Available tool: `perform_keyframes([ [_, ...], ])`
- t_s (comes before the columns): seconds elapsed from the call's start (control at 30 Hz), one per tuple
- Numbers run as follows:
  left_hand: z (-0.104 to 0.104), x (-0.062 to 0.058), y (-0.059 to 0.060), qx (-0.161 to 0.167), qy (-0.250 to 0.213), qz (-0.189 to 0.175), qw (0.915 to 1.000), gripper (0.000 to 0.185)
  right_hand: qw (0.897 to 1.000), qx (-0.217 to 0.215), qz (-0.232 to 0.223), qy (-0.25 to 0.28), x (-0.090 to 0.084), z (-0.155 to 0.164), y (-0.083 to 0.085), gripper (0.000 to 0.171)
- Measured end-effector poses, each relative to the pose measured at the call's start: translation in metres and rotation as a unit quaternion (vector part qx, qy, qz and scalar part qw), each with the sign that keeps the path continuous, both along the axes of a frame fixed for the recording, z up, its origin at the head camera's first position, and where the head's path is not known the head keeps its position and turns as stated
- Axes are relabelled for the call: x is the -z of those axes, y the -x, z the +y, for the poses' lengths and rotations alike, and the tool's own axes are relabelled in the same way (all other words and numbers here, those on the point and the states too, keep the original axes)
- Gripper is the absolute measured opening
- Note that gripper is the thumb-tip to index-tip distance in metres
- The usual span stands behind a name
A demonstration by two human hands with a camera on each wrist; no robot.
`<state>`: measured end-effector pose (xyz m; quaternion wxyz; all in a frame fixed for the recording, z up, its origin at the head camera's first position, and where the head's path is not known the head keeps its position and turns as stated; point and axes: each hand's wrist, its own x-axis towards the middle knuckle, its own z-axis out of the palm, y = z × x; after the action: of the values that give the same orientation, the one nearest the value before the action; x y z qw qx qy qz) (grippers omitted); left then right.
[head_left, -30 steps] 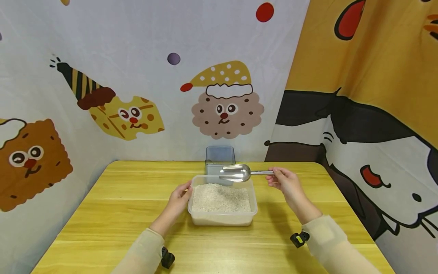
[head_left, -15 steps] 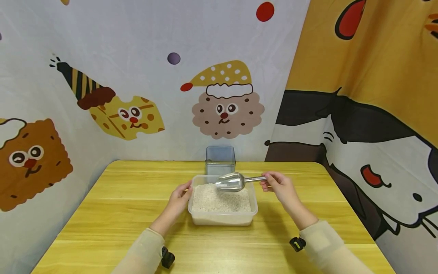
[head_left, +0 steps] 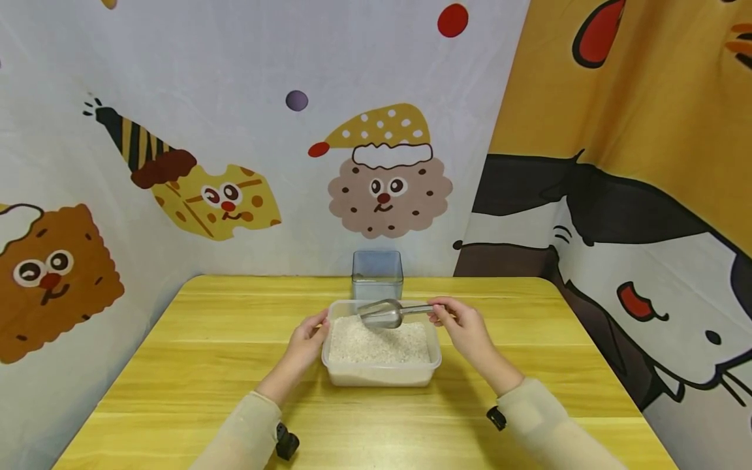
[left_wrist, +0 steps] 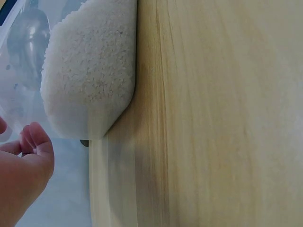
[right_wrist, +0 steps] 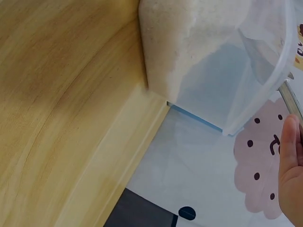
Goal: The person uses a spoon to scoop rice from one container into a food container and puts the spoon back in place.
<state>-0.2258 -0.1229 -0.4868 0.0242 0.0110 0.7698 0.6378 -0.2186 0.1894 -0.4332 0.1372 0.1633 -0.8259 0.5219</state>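
Observation:
Rice (head_left: 376,346) fills much of a clear plastic container (head_left: 382,376) on the table. My left hand (head_left: 305,339) holds this container at its left back corner; in the left wrist view the fingers (left_wrist: 41,140) bend at the wall. With my right hand (head_left: 467,326) I grip the end of a metal scoop's handle. The scoop (head_left: 383,317) lies over the back part of the container, bowl pointing left and tilted down close over the rice. In the right wrist view, its handle (right_wrist: 291,100) crosses the container's rim, and the bowl shows through the wall.
Right behind the container stands a bluish see-through box (head_left: 377,271) at the back of the wooden table (head_left: 235,339). A cloth (head_left: 247,98) printed with cartoon figures hangs behind the table.
My right hand has moved left and a bit down with the scoop, whose bowl has come lower over the rice and tilted. The left hand has stayed at the container's corner.

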Motion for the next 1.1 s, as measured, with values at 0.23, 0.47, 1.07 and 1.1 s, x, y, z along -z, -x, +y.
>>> perform_keyframes([
  [0.23, 0.0006, -0.0006, -0.0008, 0.0, -0.004, -0.004, 1.0, 0.043, 0.999, -0.004, 0.01, -0.052, 0.0045, -0.0028, 0.0011, 0.02],
  [0.47, 0.0003, -0.0007, -0.0002, 0.001, -0.002, -0.006, 1.0, 0.043, 0.997, -0.028, -0.023, -0.062, 0.0049, -0.0029, 0.0003, 0.023],
  [1.07, -0.0008, 0.003, 0.0008, -0.006, -0.006, 0.003, 1.0, 0.042, 0.989, -0.049, -0.137, -0.003, -0.0005, -0.0098, -0.0008, 0.024],
  [1.1, -0.0008, 0.0035, 0.0008, -0.006, -0.004, 0.007, 1.0, 0.042, 0.988, -0.047, -0.148, 0.005, 0.0004, -0.0103, -0.0005, 0.025],
])
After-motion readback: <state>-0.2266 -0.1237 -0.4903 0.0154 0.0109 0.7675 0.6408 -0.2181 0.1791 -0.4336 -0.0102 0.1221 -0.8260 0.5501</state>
